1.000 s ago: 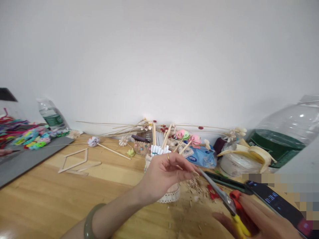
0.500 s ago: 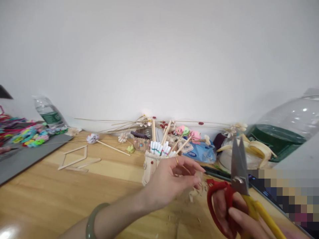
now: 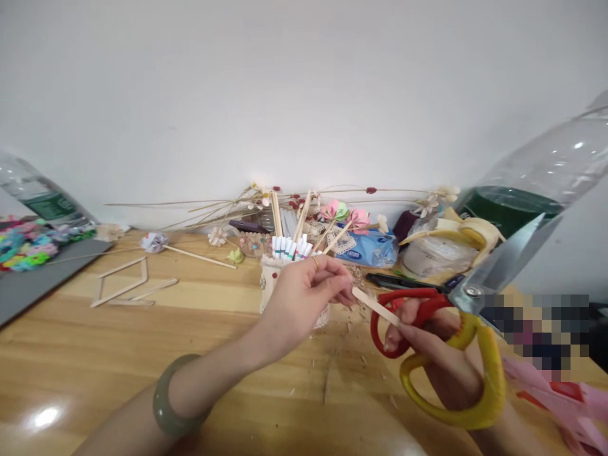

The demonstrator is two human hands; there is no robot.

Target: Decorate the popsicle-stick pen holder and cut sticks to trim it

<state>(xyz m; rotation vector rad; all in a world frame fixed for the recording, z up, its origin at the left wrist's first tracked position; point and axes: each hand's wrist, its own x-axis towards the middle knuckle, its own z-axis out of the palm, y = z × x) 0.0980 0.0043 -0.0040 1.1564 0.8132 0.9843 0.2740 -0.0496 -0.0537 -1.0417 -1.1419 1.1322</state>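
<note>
In my right hand are the scissors, with one red and one yellow handle. Their blades point up and right, away from my left hand. My right thumb also presses a short flat wooden craft stick against the fingers. The stick's far end meets the fingertips of my left hand, which are drawn together; whether they grip it or some smaller piece is hidden. Behind my left hand stands a lace-trimmed holder with white markers and wooden sticks.
Wood scraps are scattered below my hands. Craft sticks form an outline at left, near a paper flower. A blue tissue pack, a banana peel and a large bottle line the back. A pink tool is at lower right.
The scissors have swung from upright to tilted right, showing both handle loops. A craft stick now shows between my hands. My left hand has shifted left and up in view, as has the scene.
</note>
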